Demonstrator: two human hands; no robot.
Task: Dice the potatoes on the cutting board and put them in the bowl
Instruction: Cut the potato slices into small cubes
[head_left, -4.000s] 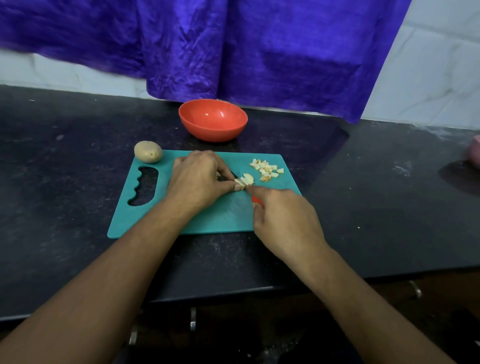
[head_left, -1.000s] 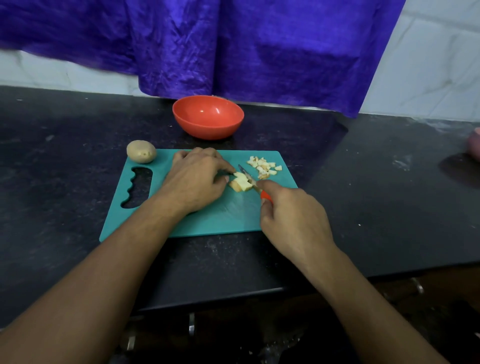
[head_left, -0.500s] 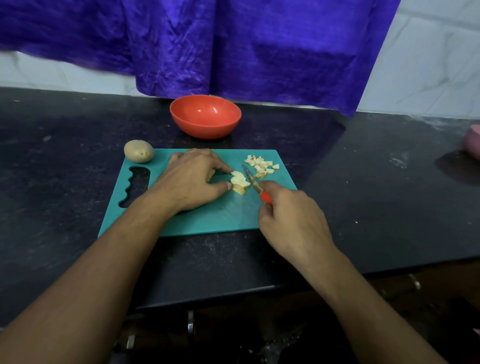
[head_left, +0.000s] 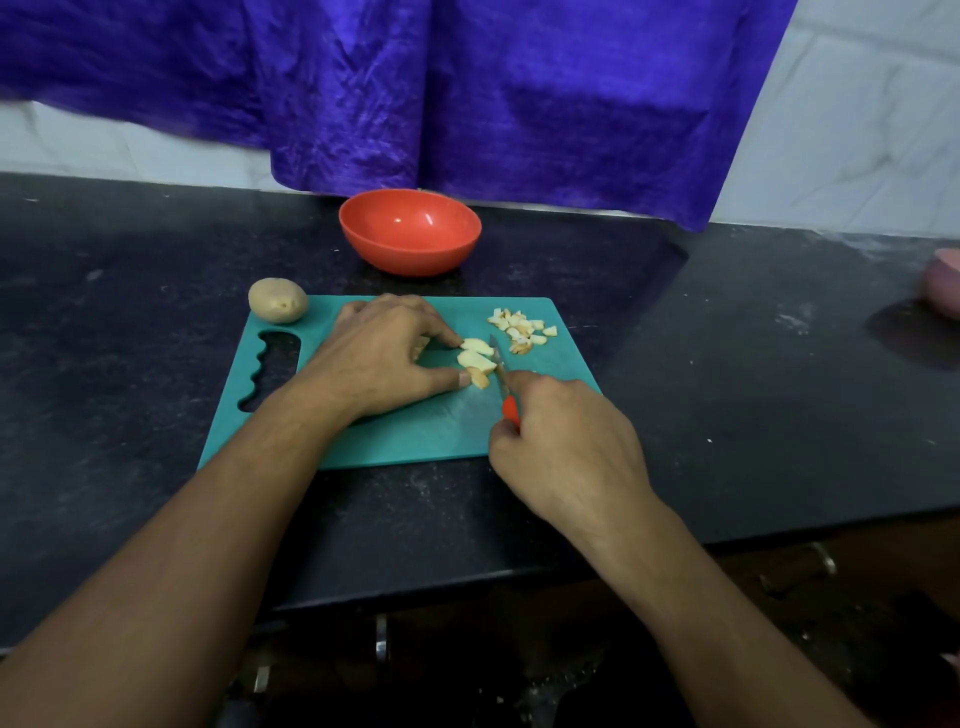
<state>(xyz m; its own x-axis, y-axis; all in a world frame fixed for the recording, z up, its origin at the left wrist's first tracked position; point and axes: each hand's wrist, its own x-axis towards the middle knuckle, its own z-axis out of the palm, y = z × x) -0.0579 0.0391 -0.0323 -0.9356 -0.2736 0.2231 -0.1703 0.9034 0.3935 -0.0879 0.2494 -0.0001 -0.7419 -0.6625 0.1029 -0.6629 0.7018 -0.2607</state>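
The left grip (head_left: 379, 353) pinches potato slices (head_left: 475, 358) between thumb and fingertip at the middle of the board (head_left: 426, 431). The right grip (head_left: 566, 447) is curled round the red handle of a knife (head_left: 503, 384). Its blade stands just right of the slices, perhaps touching them. Dice (head_left: 522, 330) lie near the board's far right corner, and a whole potato (head_left: 278, 300) lies at its far left. The bowl (head_left: 410, 239) sits behind on the surface (head_left: 727, 364).

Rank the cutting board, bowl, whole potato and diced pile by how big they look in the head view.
Largest: cutting board.
Second: bowl.
Smallest: whole potato and diced pile, which look about alike, so I won't rank them.
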